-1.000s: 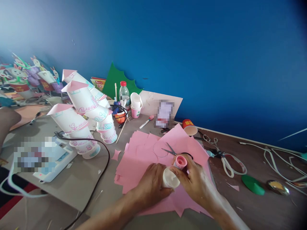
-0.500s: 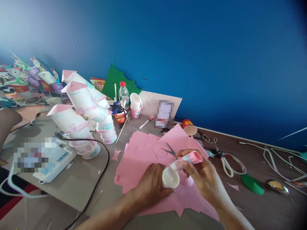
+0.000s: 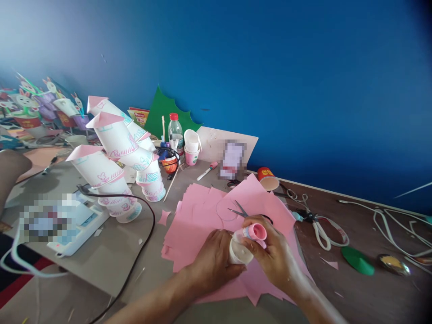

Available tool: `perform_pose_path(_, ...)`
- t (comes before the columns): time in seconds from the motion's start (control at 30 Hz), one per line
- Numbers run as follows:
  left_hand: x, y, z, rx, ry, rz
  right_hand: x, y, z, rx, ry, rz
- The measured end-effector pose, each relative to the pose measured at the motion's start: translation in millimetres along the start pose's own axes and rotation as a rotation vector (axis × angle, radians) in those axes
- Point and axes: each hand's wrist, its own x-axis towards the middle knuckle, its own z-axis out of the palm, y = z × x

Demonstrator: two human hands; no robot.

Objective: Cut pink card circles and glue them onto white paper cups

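Though close together, both hands [image 3: 214, 255] [image 3: 274, 253] full: paper cup [image 3: 239, 253] in left, pink-ended tube [image 3: 252, 232] in right.

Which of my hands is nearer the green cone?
Right: your right hand is left of the green cone; your left hand is farther left, around the white cup.

A craft workspace: paper [image 3: 199, 207] beneath the left hand [image 3: 212, 257], scissors [image 3: 243, 213] beyond the right hand [image 3: 275, 254], decorated cups [image 3: 97, 168] farther left

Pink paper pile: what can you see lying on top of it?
Open scissors lie on the pink paper, their handles partly behind the right hand. Paper beneath that hand, the left hand and the white cup cannot be seen.
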Motion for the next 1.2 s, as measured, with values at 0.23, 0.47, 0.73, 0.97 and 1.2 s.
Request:
perform_pose_path(0.23, -1, 2, -2.7, 0.038, -0.005, 0.003, 3, -2, -14, -0.087, 0.156, 0.041)
perform_pose_path(0.47, -2, 4, -4.4, 0.045, -0.028, -0.018, 9, -2, -26, 0.382, 0.055, 0.285)
perform_pose_path(0.73, -2, 3, -1.5, 0.024, -0.003, -0.010, 6, -5, -9, 0.310, -0.076, 0.302)
perform_pose_path(0.97, -3, 1, -0.2, 0.054, 0.015, 0.021, 4, -8, -23, 0.079, -0.196, 0.256)
perform_pose_path(1.2, -2, 3, -1.9, 0.036, -0.010, -0.023, 5, -12, -25, 0.228, -0.154, 0.266)
